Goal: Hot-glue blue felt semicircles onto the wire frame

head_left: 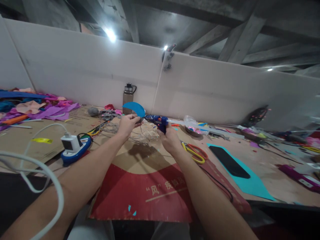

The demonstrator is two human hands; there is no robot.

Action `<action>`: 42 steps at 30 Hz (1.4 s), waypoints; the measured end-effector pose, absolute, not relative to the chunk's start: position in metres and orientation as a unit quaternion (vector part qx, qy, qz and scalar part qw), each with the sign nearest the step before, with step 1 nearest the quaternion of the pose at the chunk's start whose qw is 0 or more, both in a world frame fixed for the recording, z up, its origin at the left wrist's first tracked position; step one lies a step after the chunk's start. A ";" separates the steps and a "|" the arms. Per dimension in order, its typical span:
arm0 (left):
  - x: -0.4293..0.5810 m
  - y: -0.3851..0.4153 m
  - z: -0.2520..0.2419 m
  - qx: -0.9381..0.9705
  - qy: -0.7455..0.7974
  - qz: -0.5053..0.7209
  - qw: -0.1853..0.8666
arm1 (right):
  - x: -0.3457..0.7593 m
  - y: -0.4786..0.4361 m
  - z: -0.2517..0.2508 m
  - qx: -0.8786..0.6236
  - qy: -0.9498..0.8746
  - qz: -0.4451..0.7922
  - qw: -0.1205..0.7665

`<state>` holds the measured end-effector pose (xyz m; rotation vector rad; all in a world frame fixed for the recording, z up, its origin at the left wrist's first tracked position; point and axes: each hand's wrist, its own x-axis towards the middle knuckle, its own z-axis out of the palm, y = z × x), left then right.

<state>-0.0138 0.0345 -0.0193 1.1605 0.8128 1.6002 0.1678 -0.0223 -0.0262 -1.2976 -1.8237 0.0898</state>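
My right hand [170,138] is closed around the handle of a blue hot glue gun [161,120], its nozzle pointing left. A long pale glue stick [180,123] sticks out of the gun's back end. In my left hand [130,124], fingers pinched, is a curved blue felt piece [135,108] that rises above the fingertips. The nozzle is close to the felt's lower end; whether they touch I cannot tell. Both hands are raised over a red and tan cardboard sheet [160,196].
A bottle [128,98] stands by the white partition. Left are a blue power strip [75,151] with a white charger [71,143], cables and heaped coloured scraps [50,108]. Right are scissors [196,153], a black phone [228,161] on turquoise felt [260,188], and a purple device [298,177].
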 end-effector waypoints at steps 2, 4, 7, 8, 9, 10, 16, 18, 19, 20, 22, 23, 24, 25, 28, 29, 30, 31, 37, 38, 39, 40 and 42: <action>-0.013 0.034 -0.019 0.481 0.341 0.648 0.482 | 0.167 -0.022 -0.027 -0.519 -0.734 0.031 0.436; -0.013 0.034 -0.019 0.486 0.345 0.645 0.479 | 0.167 -0.021 -0.027 -0.522 -0.734 0.026 0.434; -0.013 0.034 -0.019 0.483 0.347 0.646 0.479 | 0.167 -0.020 -0.028 -0.525 -0.735 0.025 0.428; -0.013 0.034 -0.019 0.479 0.347 0.646 0.483 | 0.167 -0.020 -0.028 -0.525 -0.736 0.025 0.427; -0.013 0.034 -0.019 0.477 0.347 0.645 0.486 | 0.167 -0.020 -0.028 -0.525 -0.737 0.025 0.426; -0.013 0.034 -0.019 0.474 0.346 0.646 0.488 | 0.167 -0.020 -0.028 -0.525 -0.737 0.024 0.425; -0.015 0.034 -0.019 0.478 0.337 0.657 0.476 | 0.167 -0.021 -0.028 -0.533 -0.732 0.025 0.425; -0.014 0.034 -0.018 0.478 0.336 0.658 0.474 | 0.167 -0.021 -0.028 -0.529 -0.731 0.022 0.429; -0.014 0.034 -0.018 0.478 0.336 0.658 0.474 | 0.168 -0.021 -0.028 -0.527 -0.732 0.021 0.431; -0.014 0.033 -0.017 0.477 0.336 0.659 0.474 | 0.168 -0.021 -0.028 -0.524 -0.733 0.020 0.433; -0.014 0.033 -0.017 0.473 0.334 0.660 0.478 | 0.168 -0.021 -0.028 -0.522 -0.735 0.019 0.433; -0.014 0.033 -0.017 0.470 0.332 0.661 0.481 | 0.168 -0.021 -0.028 -0.522 -0.735 0.019 0.433; -0.014 0.034 -0.017 0.468 0.329 0.663 0.483 | 0.168 -0.021 -0.028 -0.521 -0.735 0.020 0.434; -0.014 0.034 -0.017 0.467 0.325 0.665 0.485 | 0.168 -0.021 -0.028 -0.520 -0.734 0.021 0.437; -0.015 0.036 -0.019 0.466 0.311 0.670 0.487 | 0.168 -0.022 -0.027 -0.519 -0.730 0.024 0.444; -0.015 0.036 -0.019 0.465 0.306 0.672 0.489 | 0.168 -0.022 -0.027 -0.522 -0.728 0.025 0.444; -0.015 0.037 -0.019 0.463 0.303 0.673 0.492 | 0.168 -0.022 -0.027 -0.527 -0.726 0.027 0.441; -0.016 0.037 -0.019 0.459 0.301 0.673 0.496 | 0.168 -0.022 -0.026 -0.531 -0.725 0.030 0.438; -0.017 0.035 -0.016 0.439 0.313 0.673 0.507 | 0.170 -0.009 -0.035 -0.534 -0.692 0.084 0.478; -0.016 0.034 -0.015 0.438 0.313 0.673 0.507 | 0.171 -0.006 -0.037 -0.536 -0.678 0.120 0.489; -0.016 0.033 -0.015 0.438 0.314 0.672 0.508 | 0.171 -0.002 -0.040 -0.542 -0.662 0.164 0.492; -0.015 0.033 -0.015 0.439 0.316 0.671 0.507 | 0.171 0.001 -0.042 -0.554 -0.647 0.210 0.480; -0.013 0.033 -0.016 0.451 0.322 0.668 0.496 | 0.171 0.007 -0.047 -0.589 -0.630 0.269 0.429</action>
